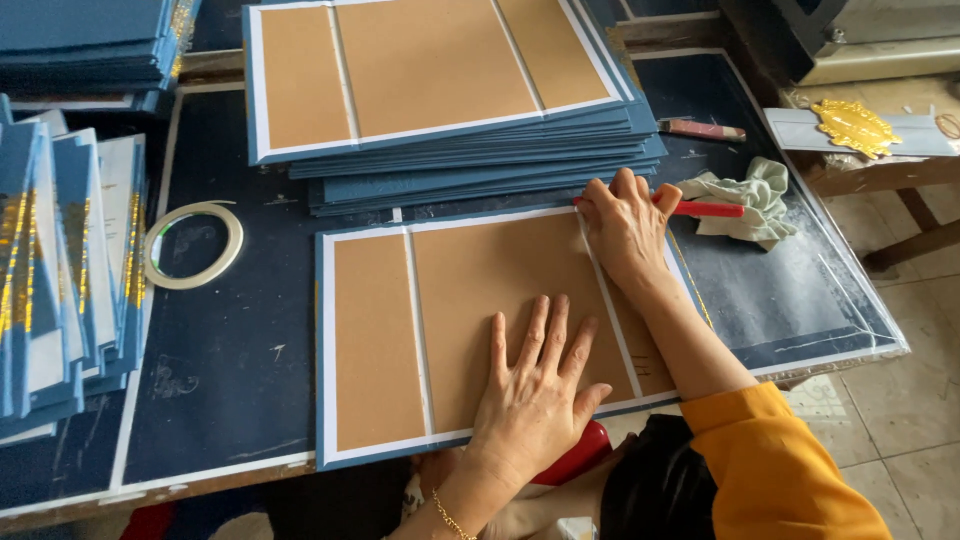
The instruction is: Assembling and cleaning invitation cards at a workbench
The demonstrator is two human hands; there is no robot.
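A flat book cover blank lies on the dark work table, near the table's front edge. It is brown greyboard in three panels, a narrow one at left, a wide one in the middle and a narrow one at right, parted by thin white grooves and framed by a white margin with a blue paper edge outside it.

The left hand presses flat on the wide middle panel, fingers spread apart and palm down, holding nothing. A thin gold chain bracelet circles that wrist. The right hand sits at the far right corner of the blank, over the right groove, its fingers curled together and clamped on a red-handled tool whose handle sticks out to the right; its working end is hidden under the hand. The right arm wears an orange sleeve.

Just beyond the blank, nearly touching its far edge, rises a stack of like covers, brown face up, blue edges fanned. At the left edge finished blue covers with gold foil stand on end, packed close. A roll of pale tape lies flat between them and the blank, with bare table around it. Right of the right hand is a crumpled pale green cloth, and farther back a small red-and-metal tool. A gold ornament rests on a pale blue sheet at far right. The table's right side is scuffed with white dust.
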